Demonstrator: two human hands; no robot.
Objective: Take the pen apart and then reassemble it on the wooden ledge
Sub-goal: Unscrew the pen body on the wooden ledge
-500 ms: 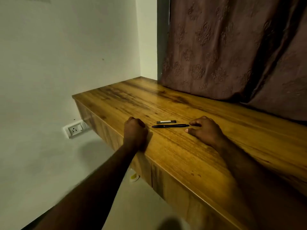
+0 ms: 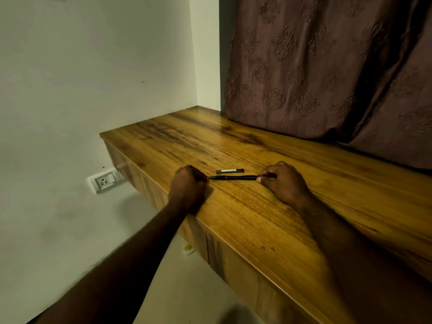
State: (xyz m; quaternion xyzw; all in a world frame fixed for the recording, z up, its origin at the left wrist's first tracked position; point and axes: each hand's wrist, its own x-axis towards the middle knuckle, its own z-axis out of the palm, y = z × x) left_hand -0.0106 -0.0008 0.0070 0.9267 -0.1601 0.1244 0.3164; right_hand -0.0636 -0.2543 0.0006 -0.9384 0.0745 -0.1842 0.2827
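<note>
Right hand (image 2: 284,182) pinches the back end of the pen (image 2: 232,177) lying on the ledge (image 2: 257,218), its tip just beside the fisted, empty left hand (image 2: 188,184), which should open and grip that tip end firmly so the barrel twists apart cleanly.

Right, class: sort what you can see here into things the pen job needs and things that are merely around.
Needed: slim black pen; small black cap-like piece with a pale strip; brown wooden ledge; left hand; right hand.

Merely around: white wall socket; patterned brown curtain; small yellow-and-white object on the floor.
</note>
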